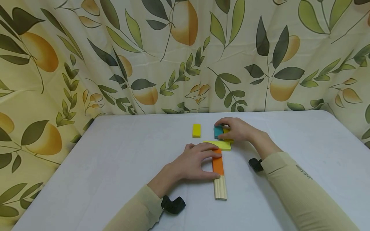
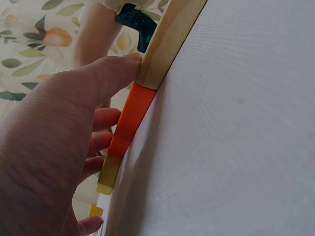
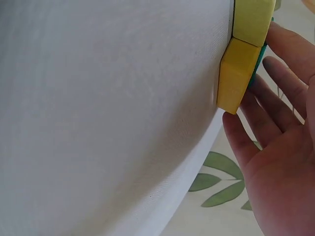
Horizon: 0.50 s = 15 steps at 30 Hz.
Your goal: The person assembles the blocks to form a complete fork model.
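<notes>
My left hand [image 1: 193,162] lies along an orange block [image 1: 218,163], fingers spread over its far end. Its thumb rests at the seam with a pale ridged wooden block [image 1: 220,189]. Across the orange block's far end lies a yellow-green block [image 1: 221,146]. Beyond it, my right hand [image 1: 238,130] curls around a teal block [image 1: 218,132], index finger at its back edge and thumb at its near side. A yellow block [image 3: 235,73] sits beside the teal one, partly hidden by the hand; the right wrist view shows it meeting the yellow-green block, with a fingertip at its end.
A separate yellow block [image 1: 196,131] stands to the left of the teal one. The white-covered table [image 1: 115,160] ends at a curtain [image 1: 185,64] printed with fruit and leaves. Black wrist devices [image 1: 173,205] hang below both sleeves.
</notes>
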Available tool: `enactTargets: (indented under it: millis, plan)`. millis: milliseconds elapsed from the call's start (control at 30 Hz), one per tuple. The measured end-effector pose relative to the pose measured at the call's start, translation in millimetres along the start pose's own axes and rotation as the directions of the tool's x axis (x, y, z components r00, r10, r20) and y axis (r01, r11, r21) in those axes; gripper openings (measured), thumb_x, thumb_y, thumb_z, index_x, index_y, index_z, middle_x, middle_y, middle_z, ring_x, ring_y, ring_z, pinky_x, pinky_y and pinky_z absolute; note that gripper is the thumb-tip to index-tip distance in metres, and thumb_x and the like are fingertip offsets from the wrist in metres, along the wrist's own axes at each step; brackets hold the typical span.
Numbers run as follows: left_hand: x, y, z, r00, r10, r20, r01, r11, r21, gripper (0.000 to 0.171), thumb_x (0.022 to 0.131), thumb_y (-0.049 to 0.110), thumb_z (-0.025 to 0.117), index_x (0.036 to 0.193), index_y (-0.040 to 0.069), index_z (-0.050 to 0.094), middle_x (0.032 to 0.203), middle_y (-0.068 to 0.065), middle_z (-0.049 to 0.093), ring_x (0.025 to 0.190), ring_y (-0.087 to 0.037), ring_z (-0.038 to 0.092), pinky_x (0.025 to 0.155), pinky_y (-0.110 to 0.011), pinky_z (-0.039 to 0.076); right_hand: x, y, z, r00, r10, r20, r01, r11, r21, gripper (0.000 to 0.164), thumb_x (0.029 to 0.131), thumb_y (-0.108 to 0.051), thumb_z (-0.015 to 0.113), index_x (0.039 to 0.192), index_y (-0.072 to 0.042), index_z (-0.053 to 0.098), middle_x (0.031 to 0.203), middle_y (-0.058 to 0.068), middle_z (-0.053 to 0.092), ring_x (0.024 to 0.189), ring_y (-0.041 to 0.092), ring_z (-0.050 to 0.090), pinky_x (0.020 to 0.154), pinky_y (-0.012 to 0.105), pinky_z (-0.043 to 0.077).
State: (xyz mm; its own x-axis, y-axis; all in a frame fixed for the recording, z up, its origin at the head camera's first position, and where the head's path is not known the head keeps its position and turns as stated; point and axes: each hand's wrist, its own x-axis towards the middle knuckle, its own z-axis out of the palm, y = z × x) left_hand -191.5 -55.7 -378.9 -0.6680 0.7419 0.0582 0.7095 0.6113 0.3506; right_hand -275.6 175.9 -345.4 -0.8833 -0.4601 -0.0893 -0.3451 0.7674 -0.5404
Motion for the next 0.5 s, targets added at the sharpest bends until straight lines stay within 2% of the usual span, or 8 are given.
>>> enactTargets:
  millis: [500]
  plan:
    - [0.0, 0.5, -0.1, 1.0, -0.008, 0.007, 0.008, 1.0, -0.006, 0.062, 0.087, 0.061, 0.068, 0.141, 0.03, 0.061, 0.151, 0.011, 0.045, 0.142, -0.005, 0.03, 0.106, -0.054, 0.03, 1.6, -5.9, 0.9, 1.0, -0.012, 0.002, 0.012, 1.0, 0.01, 0.047, 0.091, -0.024, 0.076, 0.133, -0.007, 0.063, 0.14, 0.02, 0.056, 0.126, 0.038, 0.049, 0.108, 0.059, 0.034]
